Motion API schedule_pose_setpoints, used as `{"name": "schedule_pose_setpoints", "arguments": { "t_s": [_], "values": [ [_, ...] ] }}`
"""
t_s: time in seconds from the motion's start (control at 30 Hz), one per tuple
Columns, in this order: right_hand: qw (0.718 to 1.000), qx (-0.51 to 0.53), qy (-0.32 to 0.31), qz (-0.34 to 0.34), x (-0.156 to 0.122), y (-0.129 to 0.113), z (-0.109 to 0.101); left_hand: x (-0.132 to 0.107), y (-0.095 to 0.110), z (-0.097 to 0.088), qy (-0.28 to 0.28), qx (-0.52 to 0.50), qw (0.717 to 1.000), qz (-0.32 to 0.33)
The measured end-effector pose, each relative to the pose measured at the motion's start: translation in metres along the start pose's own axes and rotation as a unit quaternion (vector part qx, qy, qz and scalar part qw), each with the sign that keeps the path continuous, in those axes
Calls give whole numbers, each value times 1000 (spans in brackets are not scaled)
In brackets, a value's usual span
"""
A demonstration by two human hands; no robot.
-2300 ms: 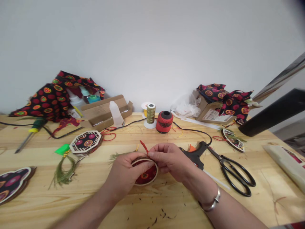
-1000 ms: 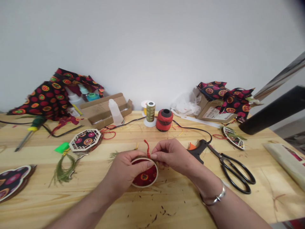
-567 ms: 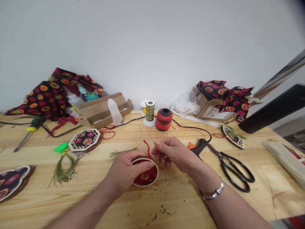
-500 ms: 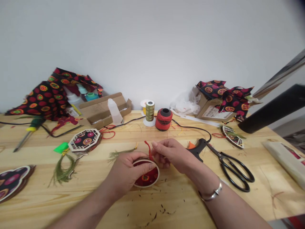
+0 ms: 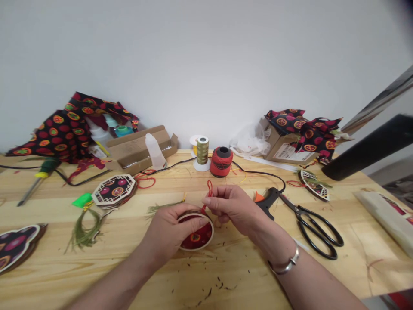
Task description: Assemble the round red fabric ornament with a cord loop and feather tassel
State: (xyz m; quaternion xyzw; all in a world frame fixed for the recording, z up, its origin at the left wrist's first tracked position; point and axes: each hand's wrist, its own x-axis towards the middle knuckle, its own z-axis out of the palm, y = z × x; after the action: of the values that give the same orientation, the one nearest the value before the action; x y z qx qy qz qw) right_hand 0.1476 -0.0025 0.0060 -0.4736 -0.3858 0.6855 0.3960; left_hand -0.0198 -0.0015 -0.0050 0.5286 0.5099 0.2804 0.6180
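Observation:
A round ornament (image 5: 201,239) with a pale rim and dark red patterned fabric is held just above the wooden table by my left hand (image 5: 176,228). The thumb presses on its face while the fingers go behind it, partly hidden. At the ornament's upper right edge my right hand (image 5: 229,206) pinches a red cord (image 5: 209,188) between thumb and fingers. A loop of the cord sticks up above the pinch. An olive tassel (image 5: 161,209) lies on the table behind my left hand.
Black-handled scissors (image 5: 318,228) and a black glue gun (image 5: 268,204) lie to the right. Red thread (image 5: 222,162) and olive thread (image 5: 202,150) stand at the back. An octagonal ornament (image 5: 114,190) and a screwdriver (image 5: 37,181) are at left; fabric scraps (image 5: 61,133) lie behind.
My right hand has shifted its pinch on the red cord, which now stands up as a loop instead of a loose end leaning left. The ornament has moved slightly up and left.

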Motion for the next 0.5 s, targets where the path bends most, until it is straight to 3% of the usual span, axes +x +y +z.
{"name": "schedule_pose_setpoints", "arguments": {
  "t_s": [0.17, 0.5],
  "values": [
    [999, -22, 30, -29, 1, -1, -2, 1, -2, -1, 28, -25, 999, -10],
    [991, -83, 92, -46, 7, 1, -5, 1, -1, -2, 22, -19, 1000, 0]
  ]
}}
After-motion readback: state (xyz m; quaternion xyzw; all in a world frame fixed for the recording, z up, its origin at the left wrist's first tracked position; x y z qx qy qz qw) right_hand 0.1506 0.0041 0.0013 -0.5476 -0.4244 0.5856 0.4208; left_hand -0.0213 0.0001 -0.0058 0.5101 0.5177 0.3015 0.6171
